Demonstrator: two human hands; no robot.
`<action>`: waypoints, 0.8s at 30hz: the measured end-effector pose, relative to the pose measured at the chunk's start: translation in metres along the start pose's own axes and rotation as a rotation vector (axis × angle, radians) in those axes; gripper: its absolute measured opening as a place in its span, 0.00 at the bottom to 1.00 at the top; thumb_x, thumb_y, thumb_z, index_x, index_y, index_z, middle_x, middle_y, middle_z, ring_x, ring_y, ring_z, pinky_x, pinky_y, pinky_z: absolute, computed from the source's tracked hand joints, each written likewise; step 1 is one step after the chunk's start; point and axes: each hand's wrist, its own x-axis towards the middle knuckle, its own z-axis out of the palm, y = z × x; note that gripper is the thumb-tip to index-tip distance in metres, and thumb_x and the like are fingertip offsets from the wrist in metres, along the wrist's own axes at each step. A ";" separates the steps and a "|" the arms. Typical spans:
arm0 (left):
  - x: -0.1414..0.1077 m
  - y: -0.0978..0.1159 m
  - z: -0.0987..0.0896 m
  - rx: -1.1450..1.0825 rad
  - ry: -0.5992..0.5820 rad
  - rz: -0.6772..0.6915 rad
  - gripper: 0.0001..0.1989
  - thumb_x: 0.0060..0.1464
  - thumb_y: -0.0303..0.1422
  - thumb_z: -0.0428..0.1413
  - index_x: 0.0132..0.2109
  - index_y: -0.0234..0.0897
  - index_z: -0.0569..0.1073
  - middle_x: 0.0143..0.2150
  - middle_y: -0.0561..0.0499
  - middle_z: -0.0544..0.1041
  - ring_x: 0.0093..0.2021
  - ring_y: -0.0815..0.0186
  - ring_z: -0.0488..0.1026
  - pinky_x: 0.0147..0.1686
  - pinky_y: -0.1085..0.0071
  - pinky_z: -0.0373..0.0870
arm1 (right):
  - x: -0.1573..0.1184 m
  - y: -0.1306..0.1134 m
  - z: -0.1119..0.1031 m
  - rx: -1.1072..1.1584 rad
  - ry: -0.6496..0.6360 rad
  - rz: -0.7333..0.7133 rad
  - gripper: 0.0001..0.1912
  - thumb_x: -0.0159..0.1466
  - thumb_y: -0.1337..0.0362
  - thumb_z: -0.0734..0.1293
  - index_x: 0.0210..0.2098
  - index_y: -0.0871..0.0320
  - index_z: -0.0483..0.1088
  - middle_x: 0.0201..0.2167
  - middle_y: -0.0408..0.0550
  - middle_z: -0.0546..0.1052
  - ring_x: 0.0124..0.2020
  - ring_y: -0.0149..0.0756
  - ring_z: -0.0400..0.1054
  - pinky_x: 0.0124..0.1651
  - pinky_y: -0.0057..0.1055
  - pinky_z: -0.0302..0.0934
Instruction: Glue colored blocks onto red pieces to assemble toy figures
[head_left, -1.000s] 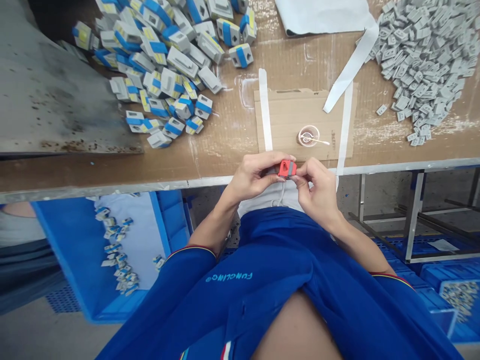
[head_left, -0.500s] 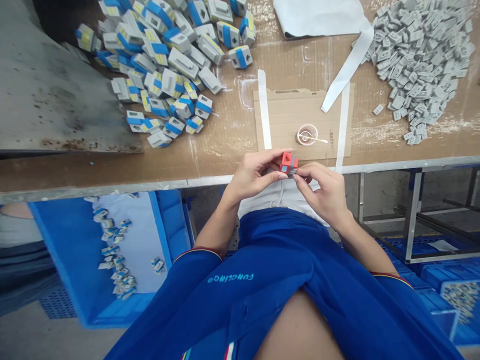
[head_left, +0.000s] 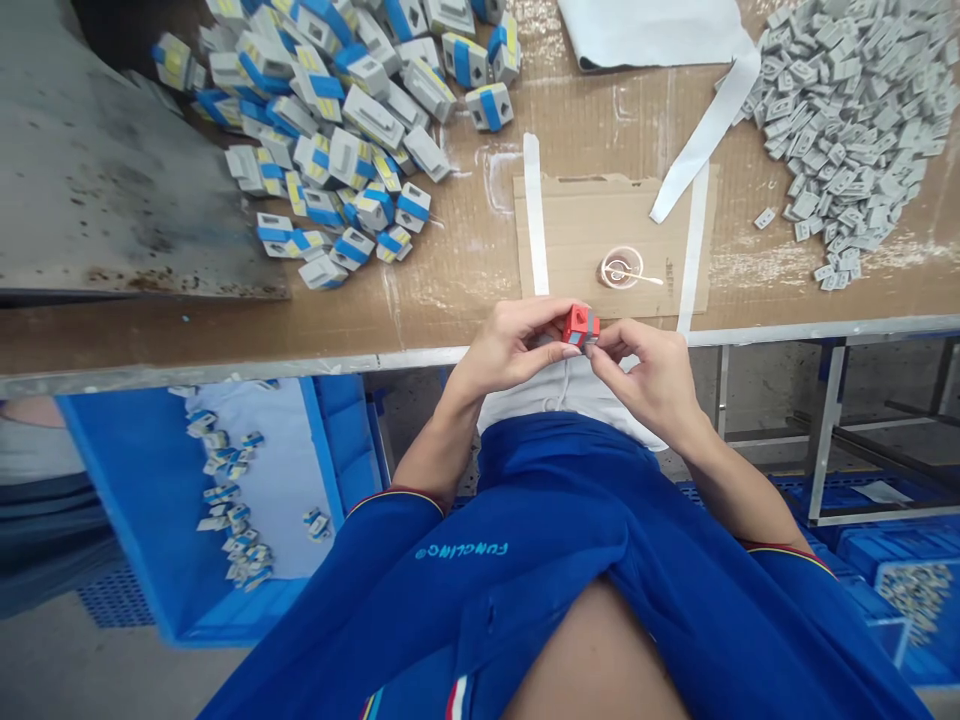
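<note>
My left hand (head_left: pixel 517 343) grips a small red block-shaped part (head_left: pixel 579 322) between thumb and fingers, just off the table's front edge. A grey band runs around the block, and a light patch shows on its lower face. My right hand (head_left: pixel 645 375) pinches at the block's right side with thumb and forefinger. Its fingertips cover whatever small piece may be between them. Just beyond the hands, a small clear cup (head_left: pixel 621 268) with a thin white stick (head_left: pixel 646 279) across it stands on a taped-down cardboard sheet (head_left: pixel 577 215).
Grey-white blocks with blue and yellow bands (head_left: pixel 352 160) are heaped at the back left, beside a stained metal panel (head_left: pixel 135 190). Small grey pieces (head_left: pixel 847 130) form a pile at right, near a white cloth (head_left: pixel 660 35). A blue crate (head_left: pixel 127 480) holds more blocks below left, with a person beside it.
The red block has turned slightly in my fingers, its grey band now at a different angle. Both hands stay together at it. The whole view has shifted a little.
</note>
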 end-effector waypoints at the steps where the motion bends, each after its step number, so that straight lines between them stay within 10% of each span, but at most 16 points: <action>1: 0.000 -0.001 0.000 -0.010 0.002 0.003 0.19 0.62 0.42 0.71 0.55 0.36 0.86 0.44 0.45 0.87 0.40 0.66 0.82 0.42 0.73 0.80 | 0.000 0.000 0.000 0.002 0.006 0.000 0.06 0.68 0.68 0.71 0.33 0.54 0.76 0.28 0.42 0.85 0.28 0.34 0.78 0.35 0.29 0.71; 24: -0.012 -0.006 -0.004 -0.294 -0.029 -0.110 0.24 0.65 0.48 0.69 0.58 0.46 0.68 0.68 0.39 0.83 0.55 0.57 0.89 0.54 0.63 0.86 | -0.011 -0.003 0.034 -0.093 0.344 -0.404 0.12 0.74 0.67 0.72 0.55 0.46 0.78 0.40 0.45 0.78 0.41 0.38 0.79 0.44 0.38 0.79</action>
